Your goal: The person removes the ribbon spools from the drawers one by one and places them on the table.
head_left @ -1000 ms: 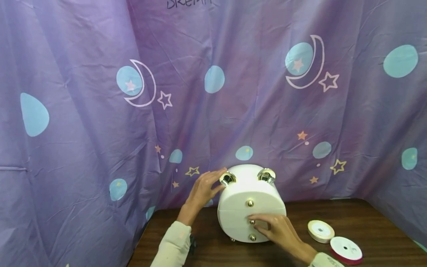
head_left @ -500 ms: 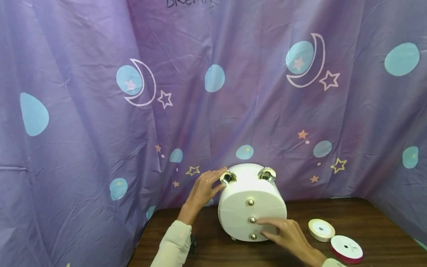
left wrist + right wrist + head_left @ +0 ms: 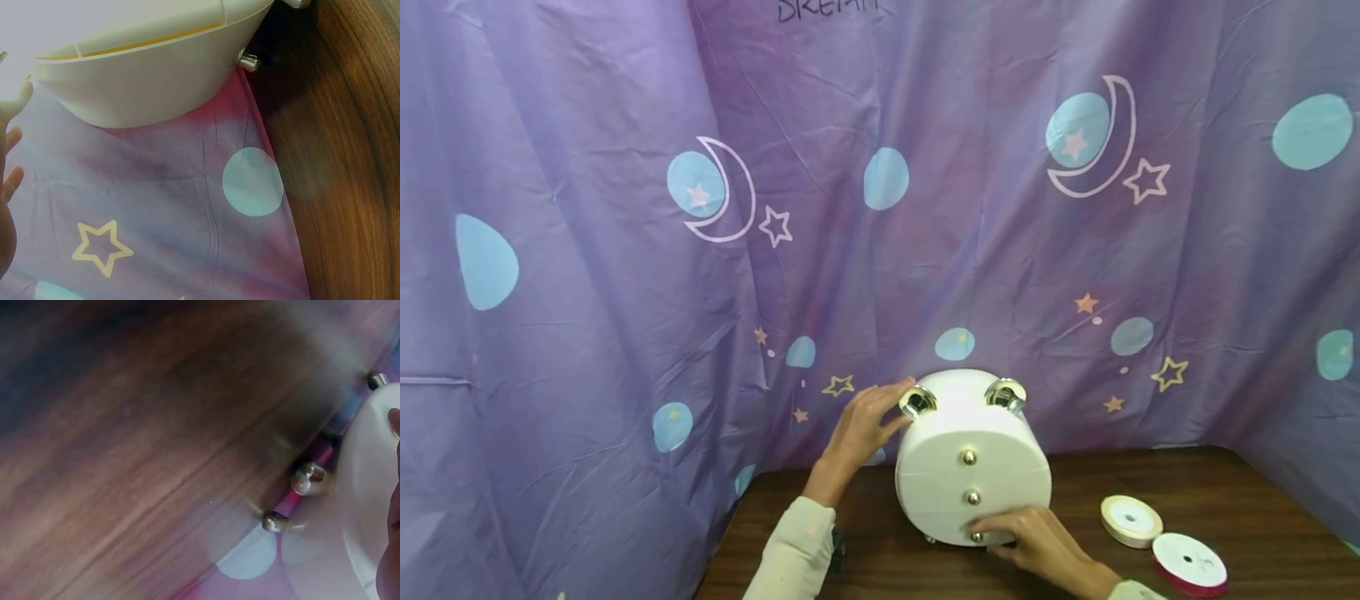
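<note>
A round white drawer box stands on the table, with three gold knobs down its front and two gold, ear-like bells on top. My left hand holds its left bell between thumb and forefinger. My right hand has index finger and thumb at the lowest knob, the index over it and the thumb below. In the left wrist view the box's white side shows, with fingers at the left edge. A fingertip lies by the white front in the right wrist view.
Two ribbon spools lie on the wooden table to the right: a cream one and a dark pink one. A purple cloth with moons and stars hangs behind. A small dark object sits by the left sleeve.
My right hand has left the middle knob and gone down to the lowest one. The left hand stays at the left bell. The whole view has shifted slightly.
</note>
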Demonstrator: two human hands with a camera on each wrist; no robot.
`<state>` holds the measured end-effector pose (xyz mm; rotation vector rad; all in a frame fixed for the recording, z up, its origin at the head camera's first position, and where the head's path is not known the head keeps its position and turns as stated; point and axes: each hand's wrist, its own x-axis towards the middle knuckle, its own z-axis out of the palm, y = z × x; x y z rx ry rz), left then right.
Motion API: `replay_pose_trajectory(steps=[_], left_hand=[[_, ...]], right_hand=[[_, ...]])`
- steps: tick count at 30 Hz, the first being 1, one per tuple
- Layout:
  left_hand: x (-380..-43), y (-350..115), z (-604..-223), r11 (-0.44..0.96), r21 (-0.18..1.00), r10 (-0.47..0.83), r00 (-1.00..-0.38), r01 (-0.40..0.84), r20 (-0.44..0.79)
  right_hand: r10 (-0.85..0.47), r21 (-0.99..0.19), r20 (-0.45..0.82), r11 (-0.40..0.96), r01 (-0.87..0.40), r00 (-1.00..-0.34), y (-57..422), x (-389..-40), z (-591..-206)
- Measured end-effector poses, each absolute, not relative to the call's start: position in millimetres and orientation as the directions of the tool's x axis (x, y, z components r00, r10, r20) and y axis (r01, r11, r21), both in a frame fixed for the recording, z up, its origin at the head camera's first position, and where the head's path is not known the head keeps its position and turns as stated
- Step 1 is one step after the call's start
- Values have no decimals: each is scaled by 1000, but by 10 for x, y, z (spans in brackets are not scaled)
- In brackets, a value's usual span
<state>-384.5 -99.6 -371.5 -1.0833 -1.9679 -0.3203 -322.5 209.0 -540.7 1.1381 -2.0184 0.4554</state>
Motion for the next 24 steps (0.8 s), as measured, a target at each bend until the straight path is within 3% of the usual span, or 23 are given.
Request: replay_pose_trajectory(steps=[24], left_hand=[[-3829,-982,-3725,616,-162,562,-285,771,777]], right_hand=[[-579,153,804,426,-892,-139,1969,-3386,-5490]])
